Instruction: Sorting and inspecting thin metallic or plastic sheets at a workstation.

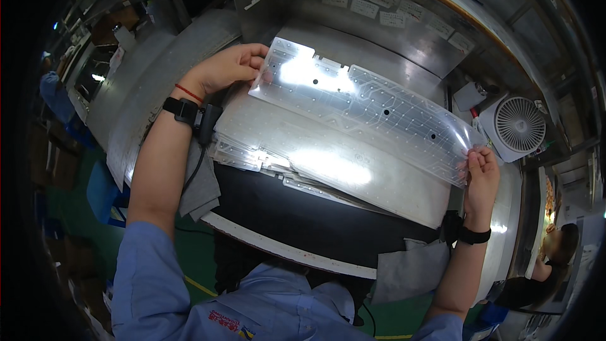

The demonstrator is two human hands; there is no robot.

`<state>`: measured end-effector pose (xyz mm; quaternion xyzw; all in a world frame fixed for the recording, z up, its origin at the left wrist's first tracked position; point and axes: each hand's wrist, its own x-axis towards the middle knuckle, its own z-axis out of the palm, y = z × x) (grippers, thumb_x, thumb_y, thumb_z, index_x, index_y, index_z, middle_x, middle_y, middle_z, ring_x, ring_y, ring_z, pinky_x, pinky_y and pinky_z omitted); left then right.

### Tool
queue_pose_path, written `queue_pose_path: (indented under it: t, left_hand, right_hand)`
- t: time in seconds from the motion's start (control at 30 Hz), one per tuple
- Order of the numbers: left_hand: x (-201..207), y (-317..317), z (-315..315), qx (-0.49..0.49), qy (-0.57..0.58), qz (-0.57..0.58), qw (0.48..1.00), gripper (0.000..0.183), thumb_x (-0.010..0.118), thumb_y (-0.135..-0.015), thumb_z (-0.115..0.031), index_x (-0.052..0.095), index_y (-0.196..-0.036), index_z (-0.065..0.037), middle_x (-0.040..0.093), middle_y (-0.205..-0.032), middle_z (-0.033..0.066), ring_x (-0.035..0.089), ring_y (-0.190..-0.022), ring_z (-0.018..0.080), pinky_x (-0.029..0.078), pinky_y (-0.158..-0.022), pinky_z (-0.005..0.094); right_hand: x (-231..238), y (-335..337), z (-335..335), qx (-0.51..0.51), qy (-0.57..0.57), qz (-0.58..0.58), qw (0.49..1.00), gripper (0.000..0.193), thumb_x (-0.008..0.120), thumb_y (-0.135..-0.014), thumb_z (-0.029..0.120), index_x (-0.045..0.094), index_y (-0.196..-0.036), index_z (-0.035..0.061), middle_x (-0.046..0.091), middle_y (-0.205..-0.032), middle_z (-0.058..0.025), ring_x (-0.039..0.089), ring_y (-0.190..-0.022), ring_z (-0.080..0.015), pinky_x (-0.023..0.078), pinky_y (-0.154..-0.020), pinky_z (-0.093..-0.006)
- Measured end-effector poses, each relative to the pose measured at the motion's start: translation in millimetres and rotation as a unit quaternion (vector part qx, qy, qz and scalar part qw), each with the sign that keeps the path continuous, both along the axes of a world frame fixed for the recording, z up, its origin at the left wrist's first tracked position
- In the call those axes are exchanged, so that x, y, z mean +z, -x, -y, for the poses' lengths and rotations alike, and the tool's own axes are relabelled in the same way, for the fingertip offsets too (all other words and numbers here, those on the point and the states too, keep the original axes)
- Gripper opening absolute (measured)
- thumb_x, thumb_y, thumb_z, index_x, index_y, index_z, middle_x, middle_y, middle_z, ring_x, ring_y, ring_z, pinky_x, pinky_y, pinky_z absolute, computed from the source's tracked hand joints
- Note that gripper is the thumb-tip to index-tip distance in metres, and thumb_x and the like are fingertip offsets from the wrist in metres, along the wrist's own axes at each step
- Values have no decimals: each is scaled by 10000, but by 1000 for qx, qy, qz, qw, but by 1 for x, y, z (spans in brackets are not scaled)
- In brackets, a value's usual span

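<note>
A clear plastic membrane sheet (pixel 372 108), long and printed with fine circuit lines and dots, hangs stretched between my two hands, tilted over the bench. It has notches along its far edge and a few black round spots. My left hand (pixel 232 68) pinches its left end between thumb and fingers. At the right end, my right hand (pixel 481 177) grips the near corner, fingers closed. Beneath it lies a smooth pale sheet or plate (pixel 404 184), reflecting the light. Under its left near edge, a pile of similar membrane sheets (pixel 243 155) shows, slightly fanned out.
A black mat (pixel 303 218) covers the bench's near part. Grey cloths (pixel 410 270) hang over its front edge at both sides. On the right stands a white fan (pixel 519 127). Behind rises a metal panel (pixel 391 44) with paper labels. Another person (pixel 555 256) is at far right.
</note>
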<state>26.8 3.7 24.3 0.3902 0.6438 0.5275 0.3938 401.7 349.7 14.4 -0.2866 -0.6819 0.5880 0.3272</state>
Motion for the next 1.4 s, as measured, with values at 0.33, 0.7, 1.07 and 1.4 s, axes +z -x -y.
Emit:
queue_pose_path:
  t: [0.33, 0.7, 1.07, 1.4]
  left_hand:
    - [0, 1, -3, 104, -14, 62, 993, 188, 533, -937, -162, 589, -1055, -26, 599, -806, -23, 525, -676, 37, 441, -631, 161]
    - [-2, 13, 2, 157, -117, 40, 980, 125, 551, -947, -220, 565, -928, -97, 620, -799, -17, 517, -602, 48, 398, -556, 161]
    - [-11, 15, -4, 145, 17, -2, 989, 251, 542, -930, -176, 540, -1146, -49, 650, -912, 25, 510, -633, 21, 384, -508, 159]
    - [-20, 32, 5, 188, -81, 58, 977, 207, 533, -951, -170, 490, -1123, -63, 637, -995, 53, 510, -623, 2, 365, -483, 114]
  right_hand:
    - [1, 0, 0, -6, 7, -14, 1000, 133, 523, -931, 44, 525, -1062, 19, 585, -828, -13, 577, -653, -91, 428, -549, -196]
    - [5, -3, 6, 67, -29, -128, 989, 121, 501, -893, 47, 539, -1005, 20, 605, -874, -56, 558, -788, -118, 436, -725, -257]
    - [3, 0, 5, 32, -99, -104, 989, 208, 451, -973, 191, 550, -964, 8, 606, -826, -66, 541, -764, -118, 433, -760, -264]
    - [6, -4, 3, 36, -25, -93, 995, 268, 439, -999, 268, 544, -897, 43, 566, -738, -22, 504, -637, -84, 400, -598, -212]
